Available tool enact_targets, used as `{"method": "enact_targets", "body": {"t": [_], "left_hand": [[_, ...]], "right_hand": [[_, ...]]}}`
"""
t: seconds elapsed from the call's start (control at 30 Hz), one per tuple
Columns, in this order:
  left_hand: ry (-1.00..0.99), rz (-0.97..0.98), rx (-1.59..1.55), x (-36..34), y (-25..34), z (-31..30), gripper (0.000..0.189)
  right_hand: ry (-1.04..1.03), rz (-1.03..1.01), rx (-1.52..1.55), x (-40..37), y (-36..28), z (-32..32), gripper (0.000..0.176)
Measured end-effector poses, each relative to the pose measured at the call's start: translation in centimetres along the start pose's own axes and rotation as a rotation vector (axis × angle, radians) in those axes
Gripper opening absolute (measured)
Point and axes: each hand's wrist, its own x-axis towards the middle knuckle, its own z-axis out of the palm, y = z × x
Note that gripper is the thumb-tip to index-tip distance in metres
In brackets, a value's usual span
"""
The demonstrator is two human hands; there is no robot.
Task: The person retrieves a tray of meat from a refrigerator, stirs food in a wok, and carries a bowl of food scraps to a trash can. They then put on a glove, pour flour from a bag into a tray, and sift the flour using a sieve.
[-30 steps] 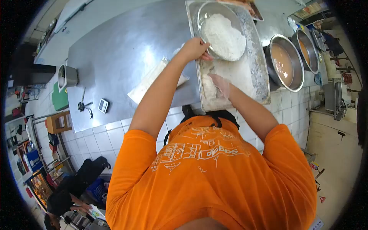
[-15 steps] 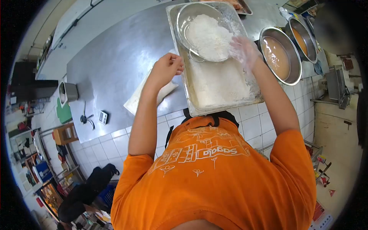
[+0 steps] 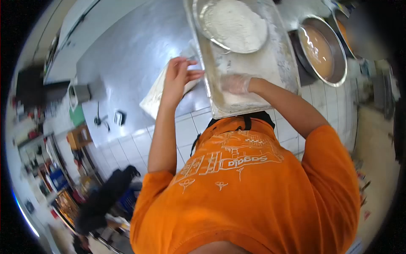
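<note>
At the near end of the tray [image 3: 253, 109], right hand [image 3: 237, 84] in a clear plastic glove is low over the tray's floured bottom, near the left wall; its fingers are blurred, so cannot tell how wide they are or whether they grip any flour [image 3: 253, 67]. Left hand [image 3: 182, 77] is just left of the tray, palm turned inward, fingers loosely bent and a little apart; fingertips overlap the tray's left rim in this view, contact cannot be told. Bowl [image 3: 204, 22], see-through, sits in the far part of the tray, toward its left side, with a heap of white powder [image 3: 237, 26] inside; its far edge is cut off by the frame. Loose flour is spread over the tray bottom, patchier along the right side. Bag [image 3: 154, 96], pale, lies on the metal table [image 3: 122, 55] left of the tray, partly behind the left hand and forearm. Farther left on the table: timer [image 3: 119, 118], and beside it a small dark item [image 3: 100, 121], too blurred to name. Right of the tray, a metal pot [image 3: 341, 67] holds tan liquid [image 3: 318, 54]; a second pot beyond it, with orange liquid [image 3: 345, 37], is partly hidden by a dark blur. Person in dark clothes [image 3: 105, 199] at near left, well apart from the table.
</note>
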Motion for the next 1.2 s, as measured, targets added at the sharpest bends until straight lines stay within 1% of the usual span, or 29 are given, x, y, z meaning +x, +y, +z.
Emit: {"method": "enact_targets", "body": {"t": [0.03,0.1,0.13,0.17,0.23,0.27,0.3,0.37,0.43,0.47,0.53,0.63,0.7,0.73,0.83,0.93,1.03,1.07,1.1,1.17,1.2], "left_hand": [[0.025,0.042,-0.044,-0.4,0.0,0.3,0.026],[0.02,0.026,-0.01,-1.2,-0.1,-0.6,0.025],[-0.019,-0.006,0.037,-1.5,-0.2,-0.8,0.027],[-0.048,-0.027,0.081,-1.6,-0.1,-0.9,0.028],[-0.079,-0.152,0.238,-0.9,-0.6,-0.8,0.028],[-0.095,-0.213,0.326,-0.4,-0.8,-0.7,0.028],[-0.178,-0.224,0.33,0.0,-1.3,-0.6,0.029],[-0.344,-0.234,0.343,0.9,-2.7,-0.2,0.031],[-0.335,-0.238,0.302,0.7,-3.1,0.1,0.03],[-0.341,-0.24,0.277,0.8,-3.1,-0.1,0.03],[-0.36,-0.237,0.246,1.1,-3.2,-0.2,0.029],[-0.373,-0.226,0.226,1.3,-3.6,-0.4,0.029],[-0.353,-0.208,0.217,1.1,-3.5,-0.4,0.029],[-0.338,-0.195,0.24,0.9,-3.5,-0.3,0.03],[-0.317,-0.222,0.277,0.7,-3.2,-0.3,0.029],[-0.068,-0.001,0.405,-0.8,-1.7,-0.4,0.025],[0.119,0.146,0.493,-1.2,-0.4,-1.4,0.022],[0.143,0.158,0.509,-1.4,0.2,-1.1,0.022],[0.079,0.138,0.4,-1.6,0.3,-0.1,0.024],[-0.035,0.114,0.174,-1.8,0.4,3.0,0.027],[-0.123,-0.018,0.046,-2.2,0.6,5.1,0.037]], "right_hand": [[-0.172,0.0,-0.09,-2.5,-0.9,-0.7,0.04],[0.042,0.02,0.18,-6.4,0.7,-0.5,0.04],[0.147,0.024,0.299,-8.1,2.4,-0.1,0.041],[0.232,0.166,0.124,-9.3,6.0,1.0,0.042],[0.223,0.431,0.042,-10.0,7.8,1.8,0.047],[0.133,0.566,0.146,-10.4,6.4,1.5,0.049],[0.043,0.699,0.25,-10.6,5.4,1.1,0.052],[0.006,0.661,0.196,-7.1,7.0,4.5,0.056],[0.114,0.659,0.346,-4.9,6.4,6.1,0.056],[0.143,0.637,0.427,-3.7,4.8,5.6,0.054],[0.204,0.591,0.678,-1.3,0.7,4.4,0.051],[0.301,0.623,1.088,1.2,-6.4,1.9,0.046],[0.328,0.589,1.366,1.2,-8.5,0.5,0.043],[0.359,0.436,1.601,3.3,-4.4,4.0,0.038],[0.237,0.113,1.948,0.4,-3.0,2.1,0.038],[0.419,0.004,1.988,-3.7,-2.6,-0.1,0.036],[0.506,-0.171,2.139,-8.1,-3.0,-5.4,0.041],[0.612,-0.155,2.105,-9.0,-3.6,-7.7,0.045],[0.717,-0.139,2.069,-9.0,-3.4,-9.9,0.049],[0.776,0.061,1.762,-6.9,1.4,-13.8,0.046],[0.808,0.168,1.596,-6.1,3.5,-15.7,0.046]]}}
